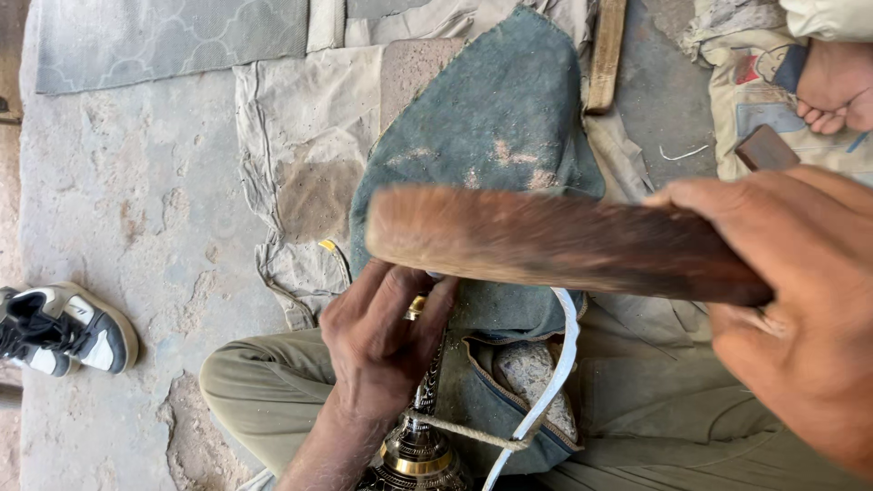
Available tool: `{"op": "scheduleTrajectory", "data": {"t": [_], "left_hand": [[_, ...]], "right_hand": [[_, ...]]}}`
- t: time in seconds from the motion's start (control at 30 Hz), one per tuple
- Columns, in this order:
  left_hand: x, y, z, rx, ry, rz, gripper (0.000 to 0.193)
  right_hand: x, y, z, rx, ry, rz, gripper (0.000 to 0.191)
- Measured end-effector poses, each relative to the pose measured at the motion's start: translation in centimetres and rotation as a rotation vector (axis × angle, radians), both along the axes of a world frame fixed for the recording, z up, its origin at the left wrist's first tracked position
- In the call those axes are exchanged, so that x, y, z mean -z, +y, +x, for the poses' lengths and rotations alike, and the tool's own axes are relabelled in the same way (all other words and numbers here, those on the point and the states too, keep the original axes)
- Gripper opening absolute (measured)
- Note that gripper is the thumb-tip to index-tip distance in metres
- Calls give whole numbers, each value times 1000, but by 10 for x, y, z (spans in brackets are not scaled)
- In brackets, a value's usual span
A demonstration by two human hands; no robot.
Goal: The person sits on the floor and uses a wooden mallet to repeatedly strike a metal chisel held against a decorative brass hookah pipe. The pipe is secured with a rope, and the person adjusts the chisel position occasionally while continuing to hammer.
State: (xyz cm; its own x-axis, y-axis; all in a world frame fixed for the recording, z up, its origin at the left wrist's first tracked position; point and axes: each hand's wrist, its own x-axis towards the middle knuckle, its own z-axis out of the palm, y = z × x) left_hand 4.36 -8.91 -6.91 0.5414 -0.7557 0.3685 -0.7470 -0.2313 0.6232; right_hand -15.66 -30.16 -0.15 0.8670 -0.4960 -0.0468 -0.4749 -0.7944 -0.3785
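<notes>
My right hand (pixel 800 300) grips a thick, worn wooden bar (pixel 546 241) held level across the middle of the view, close to the camera. Below it my left hand (pixel 377 341) closes around the slim neck of an ornate brass and black metal piece (pixel 416 447) that stands on my lap. A cord (pixel 473 435) is looped around that piece, and a white strap (pixel 555 373) runs beside it. A dusty blue-grey cloth (pixel 496 118) lies under and beyond the bar.
A black and white sneaker (pixel 64 329) sits on the concrete floor at left. Beige sacking (pixel 300 155) and a wooden stick (pixel 605 55) lie ahead. At top right another person's bare foot (pixel 837 86) rests on a printed cloth, near a small brown block (pixel 766 147).
</notes>
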Motion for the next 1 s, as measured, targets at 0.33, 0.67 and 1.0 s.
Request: {"op": "scheduleTrajectory", "data": {"t": [0.33, 0.67, 1.0], "left_hand": [[-6, -8, 1, -18, 191, 1, 32], [-35, 3, 21, -139, 318, -156, 27], [10, -1, 33, 32, 499, -179, 19]], "right_hand": [[5, -5, 12, 311, -248, 262, 32], [48, -75, 16, 271, 438, -99, 35], [62, -68, 11, 276, -529, 846, 52]]}}
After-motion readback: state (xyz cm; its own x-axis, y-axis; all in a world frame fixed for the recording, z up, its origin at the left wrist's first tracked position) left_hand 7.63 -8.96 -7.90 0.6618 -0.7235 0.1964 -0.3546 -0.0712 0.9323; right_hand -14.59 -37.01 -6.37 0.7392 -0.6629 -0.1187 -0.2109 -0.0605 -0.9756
